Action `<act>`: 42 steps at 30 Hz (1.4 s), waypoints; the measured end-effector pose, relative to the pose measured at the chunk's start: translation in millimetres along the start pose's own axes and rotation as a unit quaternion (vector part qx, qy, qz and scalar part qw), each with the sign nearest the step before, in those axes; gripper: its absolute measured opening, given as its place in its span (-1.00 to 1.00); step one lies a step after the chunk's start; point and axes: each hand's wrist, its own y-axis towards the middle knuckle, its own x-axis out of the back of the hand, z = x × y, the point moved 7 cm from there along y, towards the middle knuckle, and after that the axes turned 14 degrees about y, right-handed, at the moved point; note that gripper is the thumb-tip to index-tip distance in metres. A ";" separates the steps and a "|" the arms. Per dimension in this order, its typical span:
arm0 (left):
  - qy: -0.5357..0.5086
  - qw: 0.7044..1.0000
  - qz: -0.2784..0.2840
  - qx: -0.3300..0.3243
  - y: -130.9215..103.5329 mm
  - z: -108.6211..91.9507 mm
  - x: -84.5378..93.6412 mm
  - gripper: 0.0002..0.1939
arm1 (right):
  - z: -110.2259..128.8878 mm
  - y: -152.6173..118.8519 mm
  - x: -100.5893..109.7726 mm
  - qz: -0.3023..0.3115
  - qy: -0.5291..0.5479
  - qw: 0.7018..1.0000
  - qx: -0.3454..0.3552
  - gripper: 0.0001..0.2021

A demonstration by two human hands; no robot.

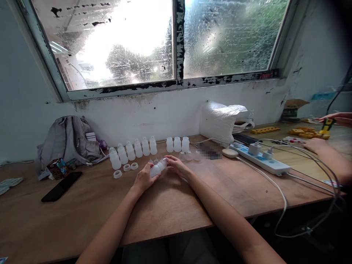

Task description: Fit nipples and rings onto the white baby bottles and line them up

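Tilted to the right between my hands is a frosted white baby bottle (156,170). My left hand (143,179) is closed round its body, while the fingers of my right hand (178,167) grip its clear top end. Behind it, partly hidden, are some transparent pieces. Several similar bottles with pointed tops (130,151) stand in a slanting row to the left. Three white rings (127,167) lie in front of that row. To the right stand three bottles without tops (177,145), and clear dome-shaped caps (188,156) sit near my right hand.
A black phone (62,186), a small carton (57,168) and a grey backpack (73,141) are on the left. Rightward lie a round white device (230,153), a power strip (260,158) with loose cables and a white bag (217,123). Another person's hand (316,145) works at far right.
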 end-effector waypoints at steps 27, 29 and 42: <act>-0.078 0.996 0.039 0.019 1.2 7.2 -8.0 -0.68 | 9.6 0.1 -6.7 0.031 -0.001 0.999 0.040 -0.75; -0.064 0.997 0.037 0.020 1.0 8.7 -7.3 -0.70 | 9.4 -0.9 -8.3 0.038 0.003 0.999 0.039 -0.74; -0.017 0.990 0.032 -0.139 -7.5 -18.9 3.6 -0.65 | -14.0 -8.8 -11.0 -0.045 -0.033 0.990 -0.133 -0.56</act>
